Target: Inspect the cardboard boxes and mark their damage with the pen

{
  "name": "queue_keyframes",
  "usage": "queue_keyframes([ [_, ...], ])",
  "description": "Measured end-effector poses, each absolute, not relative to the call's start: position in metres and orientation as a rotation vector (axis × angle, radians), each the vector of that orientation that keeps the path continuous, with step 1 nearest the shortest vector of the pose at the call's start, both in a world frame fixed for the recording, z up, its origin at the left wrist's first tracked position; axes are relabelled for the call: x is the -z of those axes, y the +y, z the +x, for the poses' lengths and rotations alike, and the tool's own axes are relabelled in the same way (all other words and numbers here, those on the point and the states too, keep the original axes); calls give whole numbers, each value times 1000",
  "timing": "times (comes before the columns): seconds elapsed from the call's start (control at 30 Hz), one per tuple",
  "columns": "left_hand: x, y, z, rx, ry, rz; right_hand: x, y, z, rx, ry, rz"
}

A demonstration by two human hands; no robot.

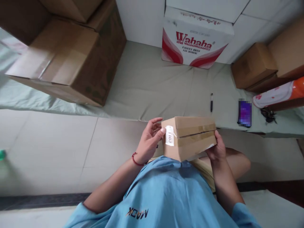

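Observation:
A small brown cardboard box [192,148] is held tilted above my lap, in front of the bed's or bench's edge. Brown tape runs along its seam, and a white label [169,136] marked 1103 sticks to its left end. My left hand [152,136] is at that end, thumb against the box near the label and fingers partly behind it. At the right end, my right hand [218,147] grips the box from the side and below; some of its fingers are hidden underneath.
A green cloth-covered surface [152,85] lies ahead. On it are large cardboard boxes [64,53] at left, a white Wahaha carton [196,41] against the wall, a dark pen [211,103], a phone [244,113], keys [269,115], an orange-white package [277,93] and brown boxes [255,65] at right.

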State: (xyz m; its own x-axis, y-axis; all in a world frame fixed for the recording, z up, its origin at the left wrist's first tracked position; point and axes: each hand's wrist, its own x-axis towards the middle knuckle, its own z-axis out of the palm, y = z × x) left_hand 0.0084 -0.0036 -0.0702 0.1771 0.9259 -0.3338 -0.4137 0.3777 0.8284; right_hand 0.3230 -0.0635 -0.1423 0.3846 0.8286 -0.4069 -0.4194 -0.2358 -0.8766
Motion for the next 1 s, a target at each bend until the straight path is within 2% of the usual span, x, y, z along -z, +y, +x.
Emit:
queue_keyframes([
  [0.17, 83, -9, -14, -1039, 1008, 605, 114, -67, 295, -1187, -352, -1440],
  [0.37, 93, -9, -32, -911, 1002, 324, 65, -83, 278, -1218, -814, -1273],
  [0.6, 109, -6, -23, -612, 953, -75, 18, -100, 266, -896, -1286, -1300],
  [0.8, 121, -10, -17, -333, 724, -86, 15, -97, 263, -686, -1316, -1377],
  [1.0, 120, -11, -30, -345, 742, -72, 20, -105, 257, -684, -1323, -1395],
])
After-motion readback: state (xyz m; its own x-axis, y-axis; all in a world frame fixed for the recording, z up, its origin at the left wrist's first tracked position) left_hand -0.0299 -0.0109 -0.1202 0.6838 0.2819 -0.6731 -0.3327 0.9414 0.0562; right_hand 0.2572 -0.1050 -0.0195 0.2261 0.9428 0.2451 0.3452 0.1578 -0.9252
